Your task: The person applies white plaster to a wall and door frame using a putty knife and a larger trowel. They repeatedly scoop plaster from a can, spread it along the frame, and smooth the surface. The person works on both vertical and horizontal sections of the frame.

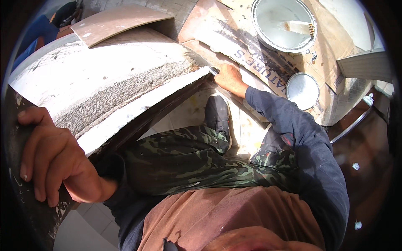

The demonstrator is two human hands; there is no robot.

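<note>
A long white-coated piece (104, 62) with a rough, grainy front strip (121, 96) runs from the far left toward the middle. At its right end is my right hand (228, 79), its fingers closed by the white corner. A small dark and shiny bit shows at the fingertips, but what it belongs to is hidden. My left hand (63, 163) lies at the near left, fingers spread and bent over a dark, paint-marked surface (25, 201). It holds nothing that I can see. Below the white edge runs a dark brown side (163, 102).
A bucket (256, 37) of white paint with a brush (300, 27) across it stands on cardboard (268, 71) at the back right. Near it is a round white lid or tub (302, 91). A curved brown board (121, 21) lies atop the white piece. My shoe (217, 115) is below.
</note>
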